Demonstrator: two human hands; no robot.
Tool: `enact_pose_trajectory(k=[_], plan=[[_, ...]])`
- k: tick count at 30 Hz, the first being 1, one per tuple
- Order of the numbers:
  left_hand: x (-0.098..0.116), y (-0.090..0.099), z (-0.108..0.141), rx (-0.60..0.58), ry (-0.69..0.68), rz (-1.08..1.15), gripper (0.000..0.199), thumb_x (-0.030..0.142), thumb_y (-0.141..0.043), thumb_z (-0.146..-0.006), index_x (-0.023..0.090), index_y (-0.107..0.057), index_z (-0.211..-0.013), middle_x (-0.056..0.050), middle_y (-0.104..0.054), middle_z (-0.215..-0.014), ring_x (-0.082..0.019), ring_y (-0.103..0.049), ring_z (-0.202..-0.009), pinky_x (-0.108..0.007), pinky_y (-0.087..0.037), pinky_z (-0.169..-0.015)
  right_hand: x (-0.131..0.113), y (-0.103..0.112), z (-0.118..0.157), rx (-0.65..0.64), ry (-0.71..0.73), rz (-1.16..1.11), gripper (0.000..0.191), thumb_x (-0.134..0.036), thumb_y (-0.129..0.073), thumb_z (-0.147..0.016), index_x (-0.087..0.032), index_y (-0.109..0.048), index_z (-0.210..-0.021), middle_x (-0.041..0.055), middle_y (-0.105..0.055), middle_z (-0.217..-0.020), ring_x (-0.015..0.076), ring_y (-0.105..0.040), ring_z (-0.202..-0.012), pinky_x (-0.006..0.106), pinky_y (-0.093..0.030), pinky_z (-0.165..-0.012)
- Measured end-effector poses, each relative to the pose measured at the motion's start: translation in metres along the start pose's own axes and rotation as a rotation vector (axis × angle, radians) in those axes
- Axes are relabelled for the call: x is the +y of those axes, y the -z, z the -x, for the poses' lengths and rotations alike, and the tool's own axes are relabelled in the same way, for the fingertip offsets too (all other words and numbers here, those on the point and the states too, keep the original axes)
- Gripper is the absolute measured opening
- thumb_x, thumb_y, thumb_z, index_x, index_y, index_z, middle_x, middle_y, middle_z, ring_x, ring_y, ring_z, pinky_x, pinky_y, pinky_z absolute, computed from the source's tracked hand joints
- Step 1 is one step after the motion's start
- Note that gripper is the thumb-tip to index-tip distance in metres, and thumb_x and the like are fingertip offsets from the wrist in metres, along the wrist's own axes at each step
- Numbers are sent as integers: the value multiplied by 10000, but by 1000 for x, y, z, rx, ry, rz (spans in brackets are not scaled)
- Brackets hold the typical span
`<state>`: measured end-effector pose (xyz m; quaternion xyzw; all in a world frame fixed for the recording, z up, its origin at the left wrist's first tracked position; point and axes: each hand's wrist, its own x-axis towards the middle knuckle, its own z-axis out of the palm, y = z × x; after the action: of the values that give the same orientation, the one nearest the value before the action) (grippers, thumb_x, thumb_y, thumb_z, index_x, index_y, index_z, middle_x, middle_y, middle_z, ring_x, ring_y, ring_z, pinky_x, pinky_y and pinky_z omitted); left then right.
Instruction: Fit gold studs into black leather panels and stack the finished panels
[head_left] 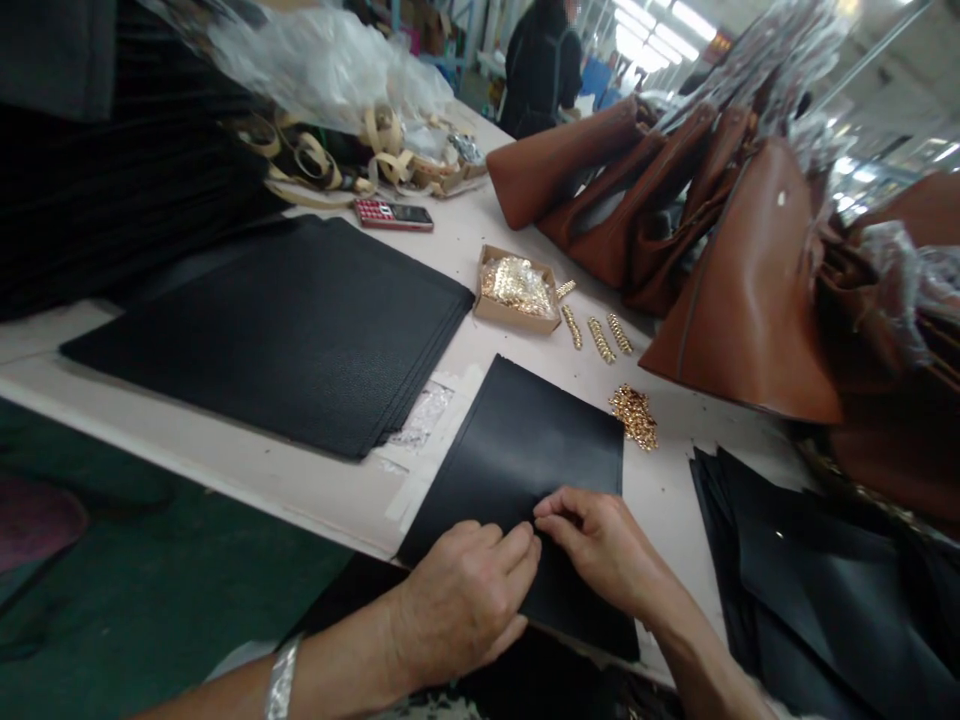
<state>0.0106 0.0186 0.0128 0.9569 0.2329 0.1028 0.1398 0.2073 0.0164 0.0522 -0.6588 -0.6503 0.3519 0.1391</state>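
A black leather panel (525,440) lies at the table's front edge, under both hands. My left hand (480,590), with a silver bracelet at the wrist, is closed at the panel's near part, its thumb below the edge; what it grips is hidden. Close beside it, my right hand (600,540) pinches thumb and index finger together over the panel; anything between the fingertips is too small to make out. Small gold pieces (636,417) are piled by the panel's right corner. Behind it stands a small cardboard box (517,318) of gold hardware.
Black panels are stacked at the left (300,320) and right (810,580). Brown bags (765,300) stand at the back right. Gold strips (600,340), a red phone (394,215), tan straps (319,160) and clear plastic (337,70) lie farther back. A person (541,70) is in the background.
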Motion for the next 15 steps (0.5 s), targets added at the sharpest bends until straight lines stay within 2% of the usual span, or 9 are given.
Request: enact_pose_trajectory(k=[8, 15], plan=[[-2, 1, -1, 16, -20, 34, 499, 401, -577, -896, 96, -521, -1287, -88, -639, -1182, -228, -580, -839, -385, -450, -674, -16, 6, -10, -78, -98, 106, 157, -194, -586, -860, -228, -727, -801, -28, -725, -745, 146, -644, -688, 247, -409, -623], [-2, -4, 1, 33, -25, 61, 488, 401, -535, -928, 105, -508, -1315, -115, -623, -1259, -223, -587, -867, -375, -449, -713, -18, 12, -25, -172, -214, 154, 121, -186, -614, -800, -202, -699, -716, -8, -671, -619, 142, -590, -580, 236, -372, -519]])
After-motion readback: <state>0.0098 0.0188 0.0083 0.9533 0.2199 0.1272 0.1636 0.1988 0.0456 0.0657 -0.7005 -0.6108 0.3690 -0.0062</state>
